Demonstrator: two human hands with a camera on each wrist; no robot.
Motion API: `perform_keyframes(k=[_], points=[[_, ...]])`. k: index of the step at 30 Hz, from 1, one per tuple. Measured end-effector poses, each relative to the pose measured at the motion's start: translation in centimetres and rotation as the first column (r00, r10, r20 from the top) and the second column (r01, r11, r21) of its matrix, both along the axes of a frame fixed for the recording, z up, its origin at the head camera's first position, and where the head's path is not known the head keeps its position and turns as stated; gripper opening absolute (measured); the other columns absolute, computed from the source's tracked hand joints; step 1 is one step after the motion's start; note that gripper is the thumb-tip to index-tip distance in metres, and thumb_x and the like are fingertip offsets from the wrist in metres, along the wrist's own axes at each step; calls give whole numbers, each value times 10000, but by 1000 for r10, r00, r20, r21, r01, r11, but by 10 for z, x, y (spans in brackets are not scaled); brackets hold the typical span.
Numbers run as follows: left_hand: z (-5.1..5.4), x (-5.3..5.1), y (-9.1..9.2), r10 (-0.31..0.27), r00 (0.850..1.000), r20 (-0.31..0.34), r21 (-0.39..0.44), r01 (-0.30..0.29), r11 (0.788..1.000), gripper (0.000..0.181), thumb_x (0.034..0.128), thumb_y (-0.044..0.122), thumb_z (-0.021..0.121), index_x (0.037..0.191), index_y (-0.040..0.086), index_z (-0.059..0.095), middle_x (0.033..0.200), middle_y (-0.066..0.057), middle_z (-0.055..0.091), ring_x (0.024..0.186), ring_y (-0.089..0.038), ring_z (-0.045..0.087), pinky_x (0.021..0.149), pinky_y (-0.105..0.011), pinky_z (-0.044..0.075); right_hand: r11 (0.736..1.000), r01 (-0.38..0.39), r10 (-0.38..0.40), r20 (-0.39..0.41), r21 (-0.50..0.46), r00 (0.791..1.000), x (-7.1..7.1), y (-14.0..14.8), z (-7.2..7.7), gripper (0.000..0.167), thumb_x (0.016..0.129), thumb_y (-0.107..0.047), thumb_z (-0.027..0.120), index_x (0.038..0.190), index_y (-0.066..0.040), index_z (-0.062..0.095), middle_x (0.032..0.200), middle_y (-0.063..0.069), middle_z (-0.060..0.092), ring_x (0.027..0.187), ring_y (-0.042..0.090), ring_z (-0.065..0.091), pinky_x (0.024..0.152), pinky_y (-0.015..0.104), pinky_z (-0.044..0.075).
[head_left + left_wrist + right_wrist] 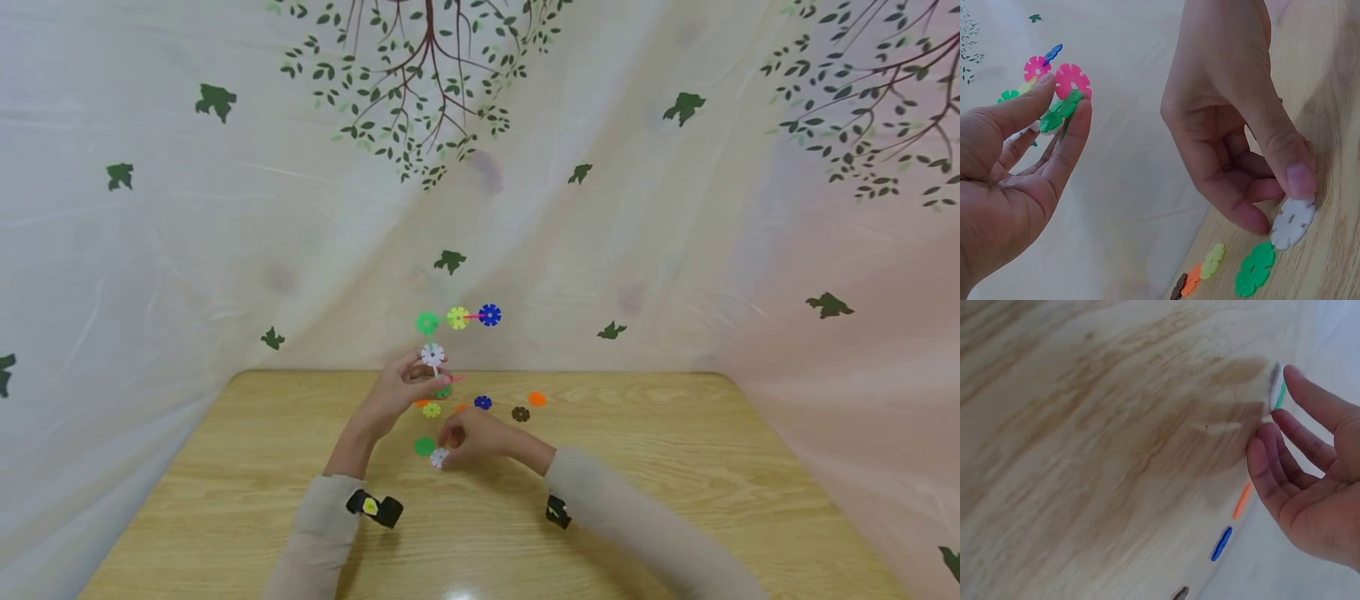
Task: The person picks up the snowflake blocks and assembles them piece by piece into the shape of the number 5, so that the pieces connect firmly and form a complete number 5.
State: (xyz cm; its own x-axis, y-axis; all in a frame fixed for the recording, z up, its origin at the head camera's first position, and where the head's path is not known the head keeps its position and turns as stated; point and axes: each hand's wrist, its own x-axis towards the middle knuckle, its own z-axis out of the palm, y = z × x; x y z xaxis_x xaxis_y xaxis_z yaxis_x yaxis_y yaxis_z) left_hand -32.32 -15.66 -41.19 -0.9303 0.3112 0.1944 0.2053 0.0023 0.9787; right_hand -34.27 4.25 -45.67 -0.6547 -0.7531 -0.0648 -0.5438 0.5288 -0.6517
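Observation:
My left hand (390, 396) is raised over the table, pinching a chain of slotted plastic flower discs by a green disc (1060, 112) between thumb and fingers. From there the chain rises through a white disc (432, 355) and another green one (427, 323), then turns right to a yellow disc (458, 317) and a blue disc (490, 315). Pink discs (1073, 82) link parts of it. Low at the table, my right hand (480, 433) pinches the edge of a loose white disc (1293, 224) with its thumb and fingers. A loose green disc (424, 447) lies beside it.
Farther back on the wooden table (660, 467) lie more loose discs: yellow (431, 410), blue (483, 402), brown (521, 414) and orange (537, 399). Another orange one is partly hidden. A pale cloth (525, 233) with leaf prints hangs behind the table.

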Motion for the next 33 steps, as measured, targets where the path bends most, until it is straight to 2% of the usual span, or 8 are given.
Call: perform_keyframes(k=[6, 12, 16, 20, 25, 28, 30, 33], points=[[-3, 0, 3, -19, 1000, -12, 25, 20, 1000, 297, 967, 72, 685, 1245, 33, 588, 1085, -44, 702, 998, -126, 701, 919, -383, 596, 999, 10, -9, -39, 31, 999, 3, -5, 0, 215, 790, -107, 872, 946, -47, 736, 820, 2, 665, 725, 35, 534, 663, 179, 477], [-6, 0, 3, -1, 1000, 18, 28, 0, 1000, 294, 959, 85, 699, 1239, 61, 612, 1081, -9, 722, 1017, -123, 692, 884, -294, 584, 998, 59, -59, 8, 2, 998, -1, 1, 1, 248, 726, -7, 887, 884, -33, 699, 814, 30, 647, 719, 65, 538, 648, 185, 480], [-6, -1, 3, 20, 999, 47, 15, -20, 1000, 330, 959, 104, 705, 1271, 55, 610, 1099, -12, 725, 1029, -123, 681, 901, -319, 572, 995, 87, -83, 57, -59, 995, -5, 13, 0, 199, 766, 12, 854, 887, -26, 700, 774, 14, 634, 690, 61, 543, 620, 180, 469], [-5, -1, 4, 33, 997, 68, -4, -33, 999, 380, 959, 131, 711, 1310, 45, 595, 1153, -70, 715, 1042, -135, 675, 954, -414, 565, 981, 134, -115, 138, -141, 984, -7, 28, 0, 128, 829, 21, 792, 930, -9, 719, 770, 43, 660, 674, 78, 567, 612, 199, 494], [-5, -1, 3, 43, 997, 67, -29, -41, 999, 396, 962, 151, 712, 1319, 34, 586, 1199, -131, 707, 1054, -154, 682, 970, -458, 566, 929, 273, -217, 228, -252, 949, -10, 46, 5, 159, 891, -27, 750, 1045, 11, 746, 896, 74, 728, 738, 83, 619, 694, 278, 568], [-5, -1, 3, 40, 998, 57, -28, -38, 999, 385, 964, 142, 707, 1311, 24, 588, 1180, -124, 707, 1040, -161, 682, 949, -439, 575, 878, 354, -262, 296, -321, 919, -9, 53, 17, 231, 927, -59, 718, 1139, 31, 728, 950, 74, 739, 788, 119, 654, 773, 362, 591], [-5, -1, 3, 38, 998, 52, -24, -36, 999, 382, 963, 135, 707, 1307, 18, 592, 1163, -112, 709, 1031, -161, 682, 929, -411, 582, 841, 402, -288, 331, -362, 899, -7, 55, 26, 259, 937, -84, 710, 1169, 28, 715, 931, 58, 730, 783, 150, 660, 708, 371, 566], [-4, 0, 5, 35, 998, 56, -14, -35, 999, 372, 959, 130, 712, 1297, 23, 601, 1152, -103, 714, 1033, -158, 685, 918, -386, 584, 788, 436, -308, 335, -435, 891, -4, 57, 38, 277, 939, -91, 713, 1179, 46, 699, 924, 29, 732, 795, 149, 671, 701, 347, 569]])
